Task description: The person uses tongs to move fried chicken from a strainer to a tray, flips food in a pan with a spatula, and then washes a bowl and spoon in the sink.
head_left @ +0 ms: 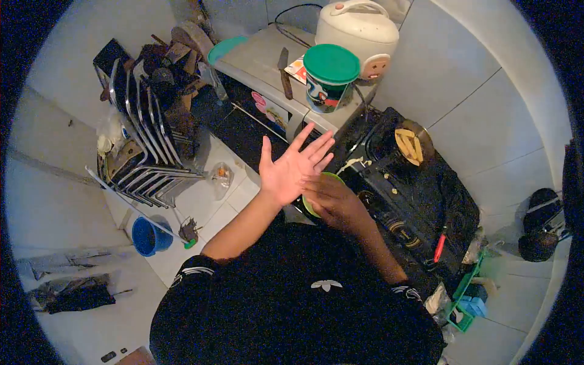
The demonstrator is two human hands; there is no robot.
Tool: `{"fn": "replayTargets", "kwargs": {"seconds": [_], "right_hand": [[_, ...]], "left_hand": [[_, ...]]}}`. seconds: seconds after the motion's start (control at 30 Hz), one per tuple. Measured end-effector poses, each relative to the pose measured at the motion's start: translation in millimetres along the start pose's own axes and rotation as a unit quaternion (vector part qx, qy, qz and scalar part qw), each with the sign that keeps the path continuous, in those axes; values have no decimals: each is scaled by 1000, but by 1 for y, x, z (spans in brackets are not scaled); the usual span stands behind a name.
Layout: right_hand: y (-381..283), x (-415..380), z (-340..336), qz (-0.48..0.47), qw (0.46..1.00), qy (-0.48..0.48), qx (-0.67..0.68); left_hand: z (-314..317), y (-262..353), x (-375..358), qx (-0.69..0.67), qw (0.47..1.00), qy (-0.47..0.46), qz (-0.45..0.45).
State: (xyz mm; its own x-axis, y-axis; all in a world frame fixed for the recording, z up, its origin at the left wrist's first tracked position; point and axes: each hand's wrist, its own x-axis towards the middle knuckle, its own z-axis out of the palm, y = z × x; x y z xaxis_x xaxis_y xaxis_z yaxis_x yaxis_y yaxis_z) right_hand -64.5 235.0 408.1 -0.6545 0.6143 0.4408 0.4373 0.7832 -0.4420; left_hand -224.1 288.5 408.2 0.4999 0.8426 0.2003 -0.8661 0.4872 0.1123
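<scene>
My left hand (291, 171) is raised palm up, with its fingers and thumb spread and nothing in it. From the right, my right hand (333, 202) reaches across, and its fingertips meet or overlap the edge of the left palm; its fingers look mostly stretched out, dim and slightly blurred. Below the hands a light green bowl (309, 208) shows only part of its rim, and its contents are hidden. To the right is a black stove top (413, 204) with pale scraps on it. Yellow strips like cut potatoes (409, 146) lie in a pan at its back.
A green-lidded tub (331, 64), a knife (285, 73) and a white rice cooker (356, 27) stand on the counter ahead. A red-handled tool (440, 245) lies on the stove's right. Leftward are stacked metal-framed chairs (146, 134) and a blue bucket (149, 236). A green rack (465, 298) sits lower right.
</scene>
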Motion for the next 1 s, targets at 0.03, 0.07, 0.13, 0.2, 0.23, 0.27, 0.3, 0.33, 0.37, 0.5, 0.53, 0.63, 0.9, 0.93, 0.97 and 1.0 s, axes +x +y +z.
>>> {"fn": "replayTargets", "kwargs": {"seconds": [0.03, 0.07, 0.13, 0.2, 0.23, 0.27, 0.3, 0.33, 0.37, 0.5, 0.53, 0.63, 0.9, 0.93, 0.97, 1.0], "right_hand": [[-2, -1, -3, 0, 1000, -1, 0], [-4, -2, -5, 56, 998, -16, -9], [-4, -5, -7, 112, 993, -30, -18], [1, -9, -4, 92, 993, 19, -72], [2, -13, -2, 93, 993, 21, -72], [1, -17, 3, 91, 994, 15, -60], [-1, -19, 4, 88, 995, 9, -48], [-4, -19, 3, 92, 994, 11, -50], [-9, -18, 0, 134, 991, -24, -16], [-5, -30, 8, 201, 978, -55, 11], [-2, -35, 10, 206, 977, -52, 9], [6, -46, 7, 206, 970, -51, -121], [1, -77, -33, 335, 933, 89, -91], [-1, -82, -39, 343, 930, 94, -95], [-3, -87, -45, 332, 926, 158, -89], [-4, -94, -52, 320, 918, 220, -86]], "left_hand": [[1, -2, 0, 3, 1000, 5, 2], [2, -4, 0, 6, 1000, 10, 4], [3, -8, 0, 4, 1000, 9, 8], [3, -12, 2, 3, 1000, 8, 9], [1, -13, 3, 1, 1000, 10, 8], [-1, -14, 5, -1, 1000, 13, 7], [-2, -17, 6, -1, 1000, 13, 4], [-3, -20, 8, -3, 1000, 22, 0], [-4, -22, 10, -4, 999, 31, -6], [-3, -35, 13, -37, 998, 24, -52], [-3, -37, 14, -39, 997, 24, -58], [-2, -40, 18, 10, 997, -3, -81], [-14, -50, 23, 272, 949, 42, -155], [-15, -53, 23, 418, 895, 41, -147], [-17, -55, 24, 437, 885, 65, -146], [-20, -56, 24, 434, 885, 58, -155]]}}
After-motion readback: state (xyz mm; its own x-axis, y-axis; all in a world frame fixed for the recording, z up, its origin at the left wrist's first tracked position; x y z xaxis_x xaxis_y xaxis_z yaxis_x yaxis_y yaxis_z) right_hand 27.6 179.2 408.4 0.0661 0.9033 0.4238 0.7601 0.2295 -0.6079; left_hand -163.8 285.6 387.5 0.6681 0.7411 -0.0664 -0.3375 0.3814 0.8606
